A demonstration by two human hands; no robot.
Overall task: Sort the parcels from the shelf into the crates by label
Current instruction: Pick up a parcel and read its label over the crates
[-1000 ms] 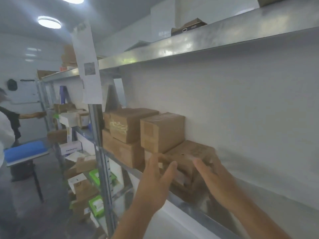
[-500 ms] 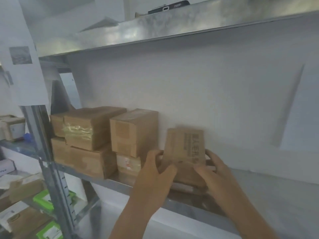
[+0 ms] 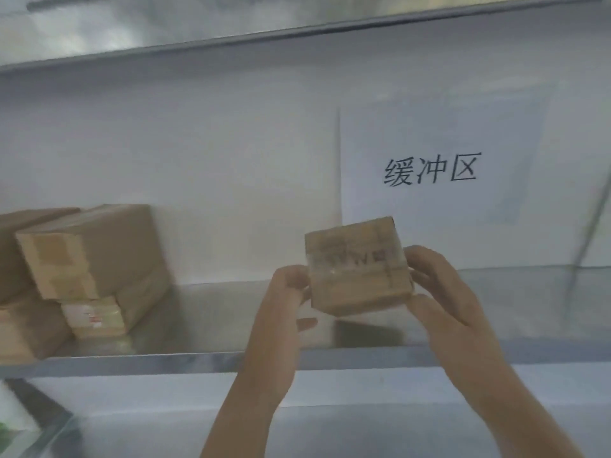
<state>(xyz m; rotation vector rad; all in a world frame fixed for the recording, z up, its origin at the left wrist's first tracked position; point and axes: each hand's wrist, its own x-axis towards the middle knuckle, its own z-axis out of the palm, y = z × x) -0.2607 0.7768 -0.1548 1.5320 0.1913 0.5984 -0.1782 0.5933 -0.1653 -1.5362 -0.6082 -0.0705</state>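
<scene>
Fingers (image 3: 429, 262) of the right hand (image 3: 443, 302) curl around the right side of a small brown cardboard parcel (image 3: 358, 269), while the left hand (image 3: 281, 309) pinches its left edge — both hands clamped on the box, which is held in the air just above the bare metal shelf (image 3: 205, 325) and in front of the white wall. The parcel sits slightly tilted, its taped front face turned toward the camera; dark print runs across that face, too blurred to read. Both bare forearms rise from the bottom of the view.

At the left end of the same shelf stands a stack of larger brown cardboard boxes (image 3: 96, 256), well apart from the held parcel. The uppermost is tilted and rests on a smaller carton with a pale label (image 3: 94, 317), red marks showing on it.

On the wall behind the right hand hangs a white paper sign (image 3: 436, 166) with three black Chinese characters — 缓冲区. A second metal shelf (image 3: 231, 24) crosses the top of the view.
</scene>
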